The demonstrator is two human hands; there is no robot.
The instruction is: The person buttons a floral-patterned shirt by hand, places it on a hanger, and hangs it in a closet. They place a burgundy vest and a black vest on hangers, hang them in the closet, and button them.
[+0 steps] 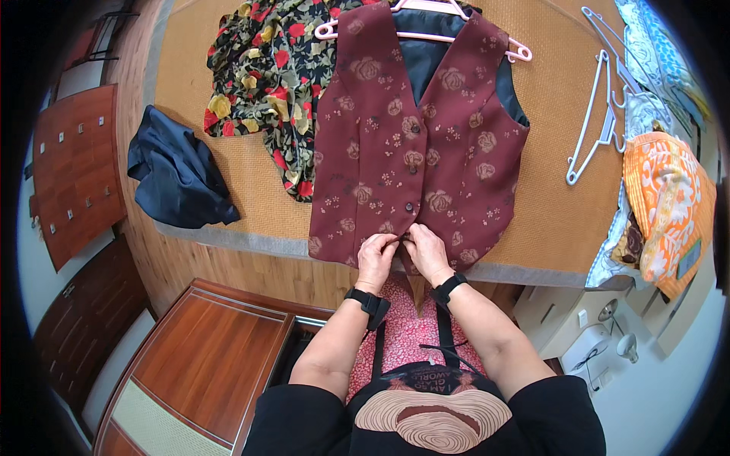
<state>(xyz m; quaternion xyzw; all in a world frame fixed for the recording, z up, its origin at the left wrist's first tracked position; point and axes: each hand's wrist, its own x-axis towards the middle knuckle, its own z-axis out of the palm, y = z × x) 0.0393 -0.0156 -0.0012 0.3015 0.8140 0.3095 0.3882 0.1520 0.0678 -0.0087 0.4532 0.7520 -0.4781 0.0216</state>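
Note:
A maroon vest [365, 152] with a rose pattern lies front side up on a woven mat, a pink hanger [426, 36] inside its shoulders. Its dark lining shows at the neck. Two dark buttons [409, 207] show down the front, done up. At the lower front edge, my left hand [375, 260] and my right hand [426, 251] meet, fingertips pinched on the vest's front opening near the hem. The spot between the fingers is mostly hidden, so whether a button is there I cannot tell.
Left of the vest lie a black floral garment [285, 83] and a crumpled dark navy cloth [179, 171]. White hangers [593, 129] rest at the right, beside an orange patterned cloth [665, 201]. The mat's grey edge [532, 275] runs before me; a wooden cabinet [205, 372] stands lower left.

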